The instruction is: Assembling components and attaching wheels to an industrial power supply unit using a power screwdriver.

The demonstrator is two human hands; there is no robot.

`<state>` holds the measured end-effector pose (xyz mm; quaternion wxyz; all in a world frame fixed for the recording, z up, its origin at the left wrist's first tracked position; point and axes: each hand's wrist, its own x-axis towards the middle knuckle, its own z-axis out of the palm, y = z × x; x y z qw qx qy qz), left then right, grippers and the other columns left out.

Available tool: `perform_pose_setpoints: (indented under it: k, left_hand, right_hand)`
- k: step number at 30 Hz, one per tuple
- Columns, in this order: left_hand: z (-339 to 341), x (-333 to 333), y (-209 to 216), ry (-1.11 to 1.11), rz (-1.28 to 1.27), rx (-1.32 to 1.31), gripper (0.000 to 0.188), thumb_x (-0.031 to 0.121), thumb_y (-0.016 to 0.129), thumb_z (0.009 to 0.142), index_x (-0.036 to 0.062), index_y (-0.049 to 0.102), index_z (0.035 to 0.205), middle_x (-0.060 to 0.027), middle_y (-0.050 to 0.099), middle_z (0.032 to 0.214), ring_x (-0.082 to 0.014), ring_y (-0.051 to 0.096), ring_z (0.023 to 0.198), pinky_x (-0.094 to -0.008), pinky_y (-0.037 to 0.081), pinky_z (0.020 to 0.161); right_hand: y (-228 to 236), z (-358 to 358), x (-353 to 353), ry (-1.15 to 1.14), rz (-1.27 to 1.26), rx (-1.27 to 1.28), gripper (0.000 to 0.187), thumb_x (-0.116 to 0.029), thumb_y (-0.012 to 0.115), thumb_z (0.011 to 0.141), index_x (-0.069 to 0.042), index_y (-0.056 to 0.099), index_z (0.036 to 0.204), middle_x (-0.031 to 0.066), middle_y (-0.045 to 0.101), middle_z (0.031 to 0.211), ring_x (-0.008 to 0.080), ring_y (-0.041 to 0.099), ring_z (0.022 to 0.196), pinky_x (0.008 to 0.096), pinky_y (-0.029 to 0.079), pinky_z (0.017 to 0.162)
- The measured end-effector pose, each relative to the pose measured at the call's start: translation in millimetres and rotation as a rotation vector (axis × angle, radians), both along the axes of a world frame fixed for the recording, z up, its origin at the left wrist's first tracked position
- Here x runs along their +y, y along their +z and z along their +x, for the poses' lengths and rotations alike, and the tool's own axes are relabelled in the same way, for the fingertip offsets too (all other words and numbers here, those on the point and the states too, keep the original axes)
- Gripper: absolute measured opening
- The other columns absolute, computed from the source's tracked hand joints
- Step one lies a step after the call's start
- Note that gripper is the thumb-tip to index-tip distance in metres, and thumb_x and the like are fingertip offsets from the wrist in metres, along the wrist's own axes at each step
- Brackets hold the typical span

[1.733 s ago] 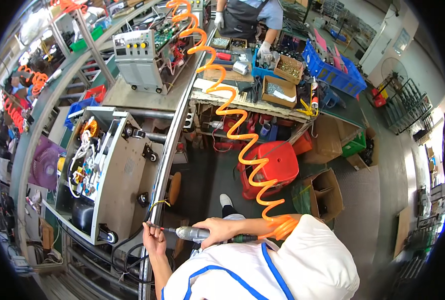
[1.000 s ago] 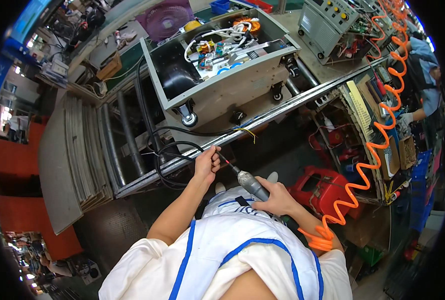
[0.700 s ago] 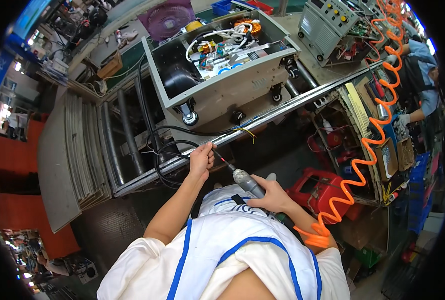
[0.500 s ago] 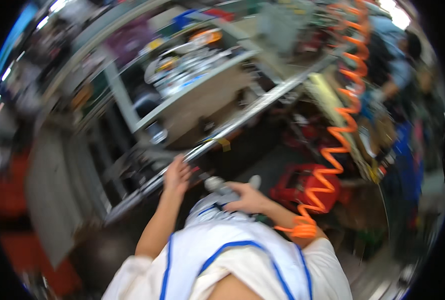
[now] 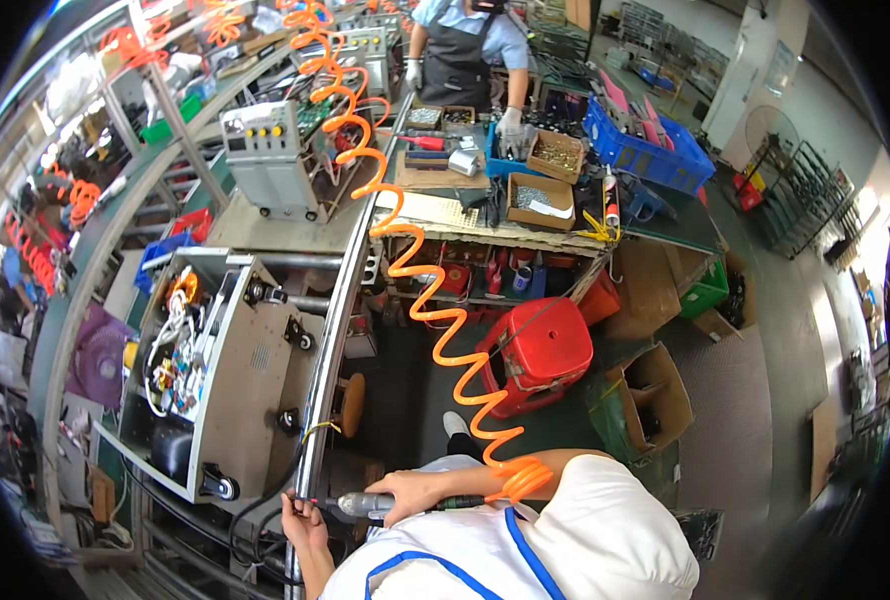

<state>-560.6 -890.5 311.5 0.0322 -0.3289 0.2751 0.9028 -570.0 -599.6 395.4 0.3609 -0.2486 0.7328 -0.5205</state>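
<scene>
My right hand [image 5: 412,492] is wrapped round a grey air screwdriver [image 5: 361,503], held almost level with its tip toward the left. An orange coiled air hose [image 5: 452,345] rises from beside my right forearm to the top of the view. My left hand [image 5: 307,524] has its fingers curled together at the driver's tip, against the lower end of a shiny metal rail [image 5: 330,375]. Whatever is between those fingers is too small to make out. Left of the rail, a grey metal cabinet [image 5: 255,365] on its side, with castors, holds wires and an orange-wound coil.
A red stool [image 5: 545,345] stands ahead to the right, near an open cardboard box [image 5: 650,400]. Beyond is a workbench with a blue crate [image 5: 645,150] and parts boxes. Across it stands a co-worker [image 5: 465,60] in a dark apron. Black cables [image 5: 255,530] hang near my left hand.
My view has swung round, so the rail now runs more nearly straight ahead. My left hand's fingers have come together by the driver's tip. The screwdriver stays in my right hand.
</scene>
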Motion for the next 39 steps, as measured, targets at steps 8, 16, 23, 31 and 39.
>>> perform_pose_setpoints:
  k: [8, 16, 23, 31, 39]
  left_hand:
    - [-16, 25, 2, -0.077, -0.057, -0.044, 0.024, 0.032, 0.049, 0.101, 0.0096, 0.058, 0.101, 0.003, 0.043, 0.063, -0.0082, 0.035, 0.048, -0.0223, 0.023, 0.035]
    - [-55, 54, 0, -0.156, -0.18, -0.025, 0.027, 0.032, 0.049, 0.099, 0.0075, 0.061, 0.102, 0.0003, 0.051, 0.068, -0.0094, 0.043, 0.048, -0.0226, 0.027, 0.035]
    - [-81, 73, 1, -0.152, -0.188, -0.055, 0.031, 0.035, 0.05, 0.098, 0.0063, 0.062, 0.1, -0.001, 0.057, 0.074, -0.0115, 0.047, 0.049, -0.0257, 0.03, 0.036]
    - [-94, 83, 13, -0.119, -0.133, -0.11, 0.03, 0.029, 0.049, 0.101, 0.0034, 0.063, 0.104, -0.0028, 0.053, 0.071, -0.014, 0.043, 0.055, -0.0265, 0.038, 0.047]
    - [-88, 95, 25, -0.086, -0.136, -0.18, 0.03, 0.034, 0.055, 0.098, 0.0117, 0.051, 0.077, 0.0009, 0.046, 0.061, -0.0139, 0.04, 0.05, -0.0262, 0.032, 0.041]
  right_hand:
    - [8, -3, 21, -0.044, 0.036, -0.093, 0.067, -0.033, 0.071, 0.068, 0.006, 0.059, 0.122, 0.0251, 0.067, 0.103, 0.0319, 0.067, 0.093, 0.036, 0.051, 0.08]
    - [-10, -12, 43, -0.156, 0.01, 0.009, 0.069, -0.037, 0.074, 0.071, -0.001, 0.055, 0.127, 0.0209, 0.069, 0.096, 0.0326, 0.067, 0.087, 0.0383, 0.051, 0.076]
    - [-26, -31, 59, -0.184, 0.019, 0.08, 0.072, -0.039, 0.074, 0.071, -0.003, 0.053, 0.13, 0.0234, 0.068, 0.102, 0.0359, 0.067, 0.094, 0.0407, 0.051, 0.08]
    - [-21, -57, 70, -0.09, -0.02, -0.006, 0.077, -0.04, 0.073, 0.075, 0.0, 0.048, 0.136, 0.0252, 0.066, 0.108, 0.0362, 0.065, 0.1, 0.0402, 0.049, 0.086]
    - [-31, -68, 72, -0.056, 0.024, 0.01, 0.068, -0.037, 0.069, 0.074, -0.005, 0.053, 0.132, 0.0252, 0.066, 0.109, 0.0391, 0.063, 0.103, 0.0433, 0.049, 0.089]
